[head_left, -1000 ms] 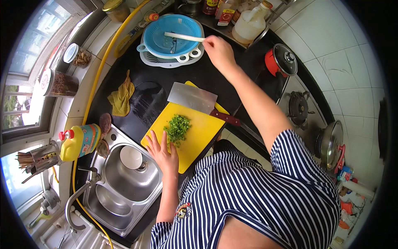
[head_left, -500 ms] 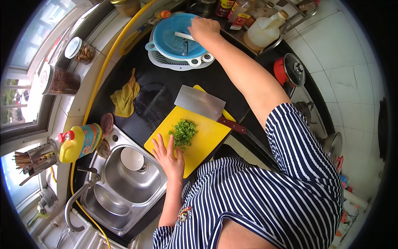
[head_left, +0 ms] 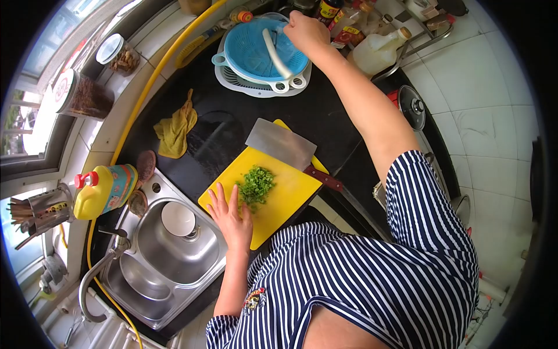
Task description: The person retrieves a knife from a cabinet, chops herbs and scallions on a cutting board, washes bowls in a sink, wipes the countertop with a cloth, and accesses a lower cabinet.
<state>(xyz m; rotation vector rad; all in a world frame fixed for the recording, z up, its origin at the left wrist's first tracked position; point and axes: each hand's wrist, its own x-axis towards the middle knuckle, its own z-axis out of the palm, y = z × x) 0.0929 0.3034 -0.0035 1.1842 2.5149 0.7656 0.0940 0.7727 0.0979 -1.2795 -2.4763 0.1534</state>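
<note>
My left hand (head_left: 230,220) rests at the lower left edge of the yellow cutting board (head_left: 290,200), fingers spread, beside a small heap of chopped greens (head_left: 256,184). A cleaver (head_left: 282,142) with a red-brown handle lies across the board's far edge. My right hand (head_left: 306,34) reaches to the far right rim of a blue colander (head_left: 244,58), its fingers curled closed; what they grip is hidden. Close by the fingers, a long, curved white piece (head_left: 275,53) lies slanting across the colander. A white basket (head_left: 256,91) sits under the colander.
A steel sink (head_left: 174,256) with a white bowl (head_left: 178,219) is at lower left, near a yellow detergent jug (head_left: 104,189). A yellow cloth (head_left: 175,131) lies on the black counter. Bottles and a white jug (head_left: 378,51) stand beyond my right hand; a red pot (head_left: 408,107) sits right.
My right hand has shifted slightly toward the colander's far right rim. The white piece has swung from nearly level to slanting and shows more of its length. My left hand stays by the greens.
</note>
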